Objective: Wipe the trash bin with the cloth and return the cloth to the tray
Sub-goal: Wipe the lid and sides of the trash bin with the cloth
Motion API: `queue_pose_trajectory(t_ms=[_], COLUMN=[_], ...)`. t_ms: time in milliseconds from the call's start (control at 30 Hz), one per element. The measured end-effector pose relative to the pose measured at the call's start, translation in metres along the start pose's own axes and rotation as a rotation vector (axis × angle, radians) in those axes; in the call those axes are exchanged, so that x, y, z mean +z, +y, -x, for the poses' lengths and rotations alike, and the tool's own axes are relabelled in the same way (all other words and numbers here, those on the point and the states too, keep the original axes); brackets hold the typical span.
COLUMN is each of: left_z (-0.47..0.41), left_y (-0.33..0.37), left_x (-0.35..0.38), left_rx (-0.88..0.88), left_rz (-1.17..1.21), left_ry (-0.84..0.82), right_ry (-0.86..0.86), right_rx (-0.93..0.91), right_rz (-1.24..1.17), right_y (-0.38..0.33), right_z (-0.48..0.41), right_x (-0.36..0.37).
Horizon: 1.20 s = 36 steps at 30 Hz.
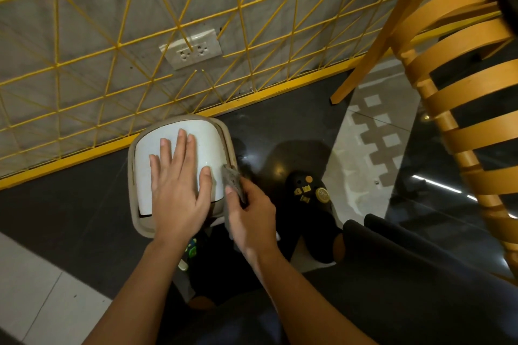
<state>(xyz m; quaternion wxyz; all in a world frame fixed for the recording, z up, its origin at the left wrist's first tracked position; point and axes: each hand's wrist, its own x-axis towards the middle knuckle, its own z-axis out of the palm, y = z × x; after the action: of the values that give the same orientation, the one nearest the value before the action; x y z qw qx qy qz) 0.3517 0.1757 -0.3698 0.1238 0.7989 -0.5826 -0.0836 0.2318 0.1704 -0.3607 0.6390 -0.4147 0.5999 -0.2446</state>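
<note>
Trash bin under flat left hand, right hand pinching grey cloth

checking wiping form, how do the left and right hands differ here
The left hand lies flat on the white lid of the bin, fingers straight; the right hand curls round the grey cloth. The left hand holds nothing; the right hand grips the cloth. The left hand is on top of the bin; the right hand is at its right side. Both are bare and at the bin.
</note>
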Motion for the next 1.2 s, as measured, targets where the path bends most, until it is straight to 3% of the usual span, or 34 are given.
queue_pose_trajectory(t_ms=[267, 633, 1033, 1200], left_z=[-0.001, -0.002, -0.006, -0.005], left_y=[-0.001, -0.003, -0.004, -0.006], left_x=[0.004, 0.006, 0.009, 0.01], left_rx=[0.017, -0.003, -0.016, -0.015], left_rz=[0.005, 0.003, 0.04, 0.033], left_ry=[0.021, 0.055, 0.105, 0.093], right_ry=[-0.043, -0.116, -0.186, -0.137], right_rx=[-0.151, -0.196, -0.137, -0.199], right_rz=[0.328, 0.311, 0.493, 0.539], right_y=[-0.034, -0.002, -0.052, -0.072], right_z=[-0.05, -0.004, -0.111, -0.127], right_x=[0.013, -0.002, 0.016, 0.029])
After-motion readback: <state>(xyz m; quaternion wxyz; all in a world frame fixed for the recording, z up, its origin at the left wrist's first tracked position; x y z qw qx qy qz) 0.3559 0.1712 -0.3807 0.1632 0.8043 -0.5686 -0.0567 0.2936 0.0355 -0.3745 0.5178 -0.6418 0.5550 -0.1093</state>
